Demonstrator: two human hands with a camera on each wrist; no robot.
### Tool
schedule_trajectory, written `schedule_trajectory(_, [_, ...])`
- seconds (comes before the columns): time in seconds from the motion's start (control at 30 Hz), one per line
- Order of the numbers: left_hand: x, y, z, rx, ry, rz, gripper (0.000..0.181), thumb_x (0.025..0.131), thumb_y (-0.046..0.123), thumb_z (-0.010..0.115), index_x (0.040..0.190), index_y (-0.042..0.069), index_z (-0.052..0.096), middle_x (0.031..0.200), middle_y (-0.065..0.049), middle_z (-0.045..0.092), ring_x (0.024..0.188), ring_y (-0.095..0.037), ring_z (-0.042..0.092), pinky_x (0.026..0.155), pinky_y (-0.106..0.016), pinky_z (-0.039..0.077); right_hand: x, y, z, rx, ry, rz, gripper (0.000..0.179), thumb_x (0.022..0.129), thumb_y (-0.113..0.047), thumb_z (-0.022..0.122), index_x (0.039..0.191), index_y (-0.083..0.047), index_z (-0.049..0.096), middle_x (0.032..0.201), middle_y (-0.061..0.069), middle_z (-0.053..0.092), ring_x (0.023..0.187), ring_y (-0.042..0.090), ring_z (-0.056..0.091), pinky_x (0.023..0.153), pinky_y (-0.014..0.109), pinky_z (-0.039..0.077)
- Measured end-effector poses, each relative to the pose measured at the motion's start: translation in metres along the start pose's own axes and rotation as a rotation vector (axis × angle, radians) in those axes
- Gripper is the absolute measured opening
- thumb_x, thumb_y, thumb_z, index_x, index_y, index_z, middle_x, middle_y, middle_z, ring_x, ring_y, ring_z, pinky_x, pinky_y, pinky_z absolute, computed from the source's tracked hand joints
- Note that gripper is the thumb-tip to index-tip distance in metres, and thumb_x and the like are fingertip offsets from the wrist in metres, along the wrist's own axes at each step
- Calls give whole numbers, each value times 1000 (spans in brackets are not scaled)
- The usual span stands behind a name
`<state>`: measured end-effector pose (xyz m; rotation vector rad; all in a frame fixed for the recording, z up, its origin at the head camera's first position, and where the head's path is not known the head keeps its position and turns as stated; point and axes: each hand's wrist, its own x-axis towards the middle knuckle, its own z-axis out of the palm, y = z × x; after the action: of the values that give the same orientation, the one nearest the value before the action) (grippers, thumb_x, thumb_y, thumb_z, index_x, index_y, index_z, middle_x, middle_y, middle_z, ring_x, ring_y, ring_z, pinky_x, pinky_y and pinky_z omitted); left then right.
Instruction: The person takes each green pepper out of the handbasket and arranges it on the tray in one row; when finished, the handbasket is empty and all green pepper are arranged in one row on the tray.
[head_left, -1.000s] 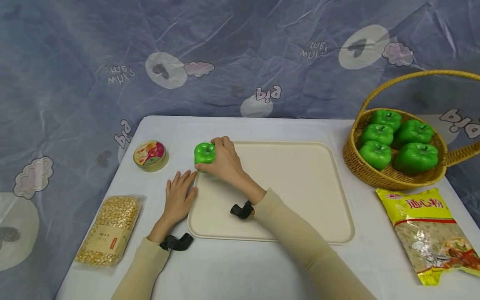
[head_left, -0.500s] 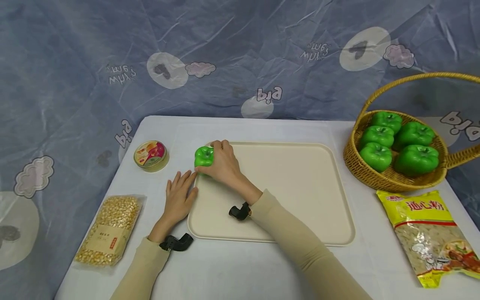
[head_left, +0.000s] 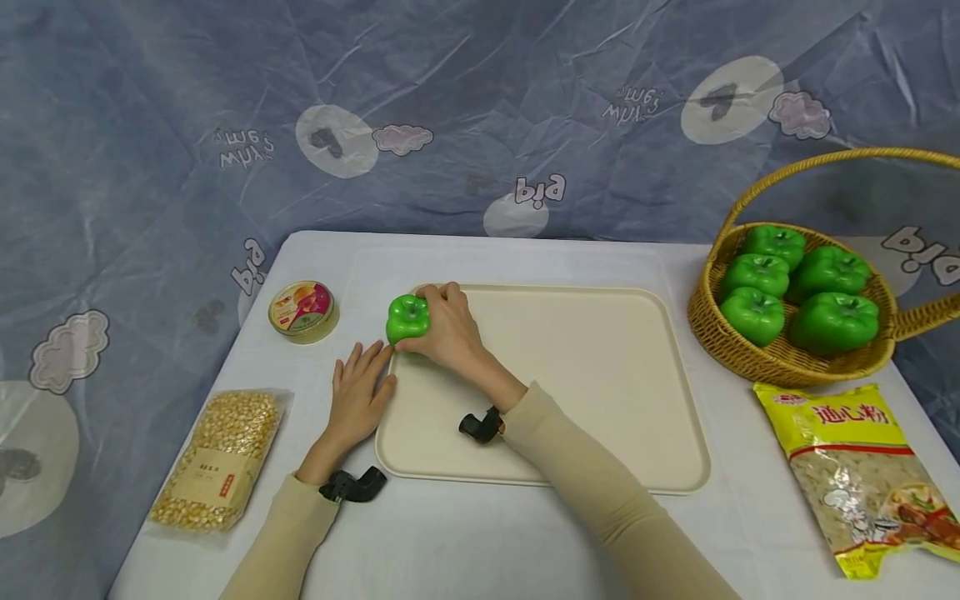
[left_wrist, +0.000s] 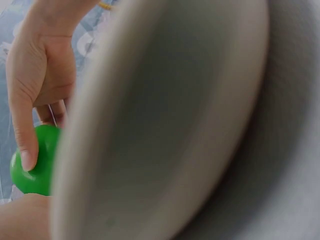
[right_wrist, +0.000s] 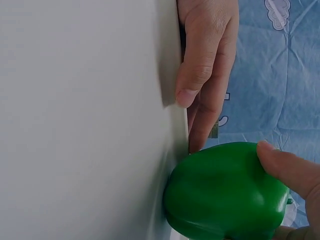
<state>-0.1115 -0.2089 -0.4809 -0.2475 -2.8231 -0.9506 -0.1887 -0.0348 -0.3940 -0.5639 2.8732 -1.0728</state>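
At the tray's far left corner, my right hand (head_left: 447,331) grips a green bell pepper (head_left: 408,319), thumb on the near side and fingers on the far side. The right wrist view has the bell pepper (right_wrist: 225,192) close against the tray surface at its edge, stem end turned toward the right hand. My left hand (head_left: 362,395) lies with extended fingers along the left rim of the cream tray (head_left: 577,375), its fingertips just short of the pepper. A blurred tray rim (left_wrist: 95,120) fills much of the left wrist view and hides part of the pepper.
A wicker basket (head_left: 738,354) with several green bell peppers (head_left: 835,322) stands at the right, its handle arching up. In front of it lies a yellow pasta bag (head_left: 862,475). On the left are a round tin (head_left: 303,312) and a bag of corn kernels (head_left: 217,460).
The right hand and the pepper have come down slightly toward the tray corner and the near side. The left hand has kept its place.
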Motion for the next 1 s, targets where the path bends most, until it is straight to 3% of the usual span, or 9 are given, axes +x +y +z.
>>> schedule_trajectory(0.3, [1,-1,2,14,-3,-8,49,98,21,51,144,4,47,152,-20,39,147,-45,17,114,-68,2,0,2,2,28,-1,-18,76,72,-34,87,135,-8,53,118,15,47,111,27,47,93,41,48])
schedule_trajectory(0.57, [1,-1,2,11,-11,-10,48,98,21,51,143,5,47,153,-20,39,148,-45,17,114,-68,1,-1,4,3,-1,4,-8,80,71,-38,87,139,-14,51,120,13,47,112,25,49,87,43,52])
schedule_trajectory(1.0, [1,-1,1,17,-8,-9,47,98,21,51,142,4,48,152,-20,39,147,-46,18,114,-69,2,-3,3,-3,-1,-32,4,86,71,-42,86,143,-17,46,137,12,45,124,28,47,90,48,51])
